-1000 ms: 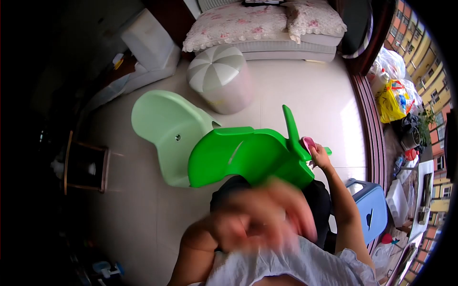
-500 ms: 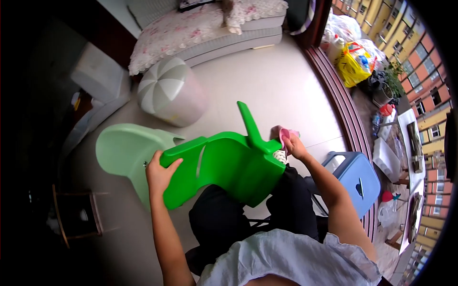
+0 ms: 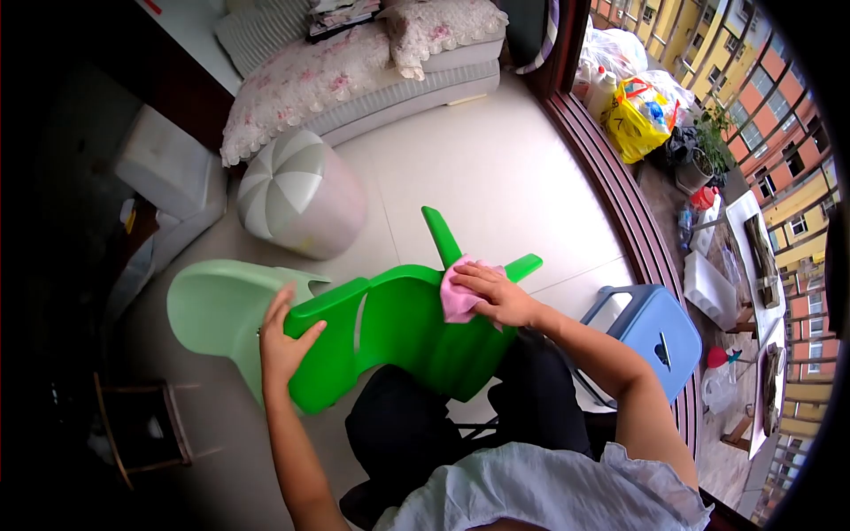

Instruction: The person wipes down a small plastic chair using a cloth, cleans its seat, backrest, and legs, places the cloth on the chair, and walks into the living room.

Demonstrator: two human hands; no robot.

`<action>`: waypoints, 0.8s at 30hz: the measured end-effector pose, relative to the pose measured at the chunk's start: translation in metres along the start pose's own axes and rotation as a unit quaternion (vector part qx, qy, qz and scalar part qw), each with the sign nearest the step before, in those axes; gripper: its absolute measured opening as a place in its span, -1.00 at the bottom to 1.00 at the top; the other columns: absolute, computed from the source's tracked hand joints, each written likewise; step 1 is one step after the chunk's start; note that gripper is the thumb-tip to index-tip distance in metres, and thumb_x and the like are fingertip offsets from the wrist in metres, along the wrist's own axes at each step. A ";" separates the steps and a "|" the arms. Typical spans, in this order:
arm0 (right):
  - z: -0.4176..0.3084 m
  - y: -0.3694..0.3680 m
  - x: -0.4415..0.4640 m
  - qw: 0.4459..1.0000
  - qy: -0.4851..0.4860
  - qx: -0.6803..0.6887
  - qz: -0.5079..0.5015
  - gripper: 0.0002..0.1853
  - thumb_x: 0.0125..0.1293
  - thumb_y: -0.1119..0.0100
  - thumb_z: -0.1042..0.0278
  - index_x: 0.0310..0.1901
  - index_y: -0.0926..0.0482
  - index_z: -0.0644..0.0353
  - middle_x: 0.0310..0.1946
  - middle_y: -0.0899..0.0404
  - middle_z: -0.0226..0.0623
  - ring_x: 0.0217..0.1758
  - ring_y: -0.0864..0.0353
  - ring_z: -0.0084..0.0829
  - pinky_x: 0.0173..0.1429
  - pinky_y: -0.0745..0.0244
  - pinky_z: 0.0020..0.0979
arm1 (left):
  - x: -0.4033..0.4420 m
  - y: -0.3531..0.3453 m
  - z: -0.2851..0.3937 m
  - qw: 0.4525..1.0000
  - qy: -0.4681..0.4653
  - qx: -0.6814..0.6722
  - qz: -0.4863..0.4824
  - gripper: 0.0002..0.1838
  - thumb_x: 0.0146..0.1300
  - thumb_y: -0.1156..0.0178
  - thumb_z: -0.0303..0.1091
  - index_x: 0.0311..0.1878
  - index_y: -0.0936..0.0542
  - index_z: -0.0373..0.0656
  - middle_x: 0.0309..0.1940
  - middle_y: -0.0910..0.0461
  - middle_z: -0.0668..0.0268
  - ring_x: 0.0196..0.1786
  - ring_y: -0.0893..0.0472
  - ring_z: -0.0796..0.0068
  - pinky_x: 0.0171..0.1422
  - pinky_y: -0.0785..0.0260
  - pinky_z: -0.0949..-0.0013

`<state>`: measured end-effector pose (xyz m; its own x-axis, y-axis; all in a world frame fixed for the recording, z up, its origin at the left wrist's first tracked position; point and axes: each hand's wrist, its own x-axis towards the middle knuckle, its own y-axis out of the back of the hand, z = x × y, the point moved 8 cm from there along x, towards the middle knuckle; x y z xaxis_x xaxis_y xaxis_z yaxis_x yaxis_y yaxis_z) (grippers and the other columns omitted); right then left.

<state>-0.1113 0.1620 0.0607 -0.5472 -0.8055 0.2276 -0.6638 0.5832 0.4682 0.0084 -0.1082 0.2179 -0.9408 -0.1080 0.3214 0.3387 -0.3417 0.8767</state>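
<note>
A bright green plastic chair (image 3: 407, 310) lies tilted across my knees, its legs pointing up and to the right. My right hand (image 3: 496, 294) presses a pink cloth (image 3: 459, 299) onto the chair near the base of those legs. At the chair's left end is my left hand (image 3: 288, 345), thumb on the green surface and fingers spread along the edge. Behind that hand, a pale green chair (image 3: 212, 305) stands on the floor, partly covered by the bright green one.
A round grey-and-white pouf (image 3: 301, 195) stands before a sofa (image 3: 354, 84) with a floral cover. To the right is a blue stool (image 3: 651, 341) beside the door track (image 3: 611, 186). A small dark wooden frame (image 3: 142, 425) stands at the left.
My right hand and the pink cloth have moved from the chair's leg end onto its body. My left hand, earlier blurred near my lap, has come to the chair's left end. The view has turned.
</note>
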 end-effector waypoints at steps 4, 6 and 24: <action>0.050 -0.017 0.054 0.995 -0.005 -0.037 -0.089 -0.54 0.20 0.03 0.24 0.15 -0.36 0.15 0.22 -0.26 -0.11 0.34 -0.13 -0.13 0.38 -0.05 -0.24 | -0.005 -0.009 -0.014 0.987 0.116 -0.114 -0.001 -0.67 -0.13 -0.38 -0.40 -0.25 -0.54 -0.24 -0.35 -0.59 0.20 -0.25 -0.59 0.26 -0.12 -0.40 0.32; 0.102 -0.032 0.091 0.991 -0.029 -0.092 -0.098 -0.59 0.23 0.05 0.20 0.10 -0.41 0.12 0.18 -0.30 -0.13 0.31 -0.17 -0.14 0.35 -0.10 -0.25 | -0.005 -0.010 -0.018 0.986 0.127 -0.110 -0.008 -0.67 -0.13 -0.39 -0.39 -0.26 -0.53 -0.24 -0.36 -0.59 0.19 -0.27 -0.58 0.25 -0.15 -0.40 0.32; 0.125 -0.071 0.123 0.915 0.073 -0.310 -0.248 -0.78 0.05 -0.13 0.25 -0.30 -0.67 0.08 0.08 -0.43 -0.30 0.21 -0.25 -0.22 0.27 -0.14 -0.17 | -0.019 -0.011 -0.026 0.971 0.160 -0.180 -0.015 -0.26 -0.14 -0.39 -0.47 0.20 -0.34 -0.05 -0.34 -0.58 0.28 -0.29 -0.57 0.42 -0.15 -0.41 0.39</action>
<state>-0.1951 0.0343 -0.0517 -0.1540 -0.9866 -0.0537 -0.3702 0.0073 0.9289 0.0218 -0.1265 0.1930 -0.9266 -0.3567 0.1194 0.3372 -0.6468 0.6841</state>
